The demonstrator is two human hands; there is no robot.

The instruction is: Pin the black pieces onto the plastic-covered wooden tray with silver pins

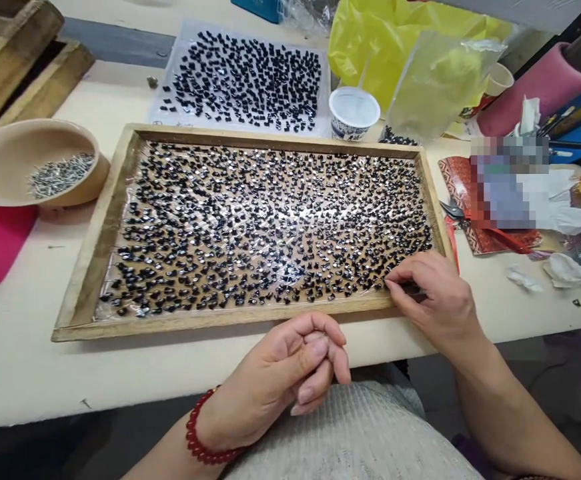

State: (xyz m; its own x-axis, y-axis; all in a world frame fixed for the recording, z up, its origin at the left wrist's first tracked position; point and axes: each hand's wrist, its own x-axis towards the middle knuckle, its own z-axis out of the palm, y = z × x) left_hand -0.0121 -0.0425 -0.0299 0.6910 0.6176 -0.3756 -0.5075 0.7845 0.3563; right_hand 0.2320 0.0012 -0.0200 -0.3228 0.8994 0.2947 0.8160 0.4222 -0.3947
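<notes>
A shallow wooden tray [250, 319] lies in front of me, its floor lined with clear film. Rows of small, shiny black pieces [280, 227] cover that film. Over the tray's front right corner, my right hand [435, 293] pinches thumb and forefinger together among the pieces; whatever is between the tips is too small to name. My left hand [290, 367] hovers off the tray's front edge, palm up. Its fingers are curled with the thumb pressed onto them, and what they hold, if anything, is hidden. A red bead bracelet [195, 433] circles the left wrist.
Left of the tray sits a beige bowl [5, 167] of metal pins. Behind, a white sheet [170, 117] bears more black pieces, beside a white cup [354, 110] and a clear plastic bag [420, 87]. Scissors [453, 210] and crumpled tissues [565, 270] lie at the right.
</notes>
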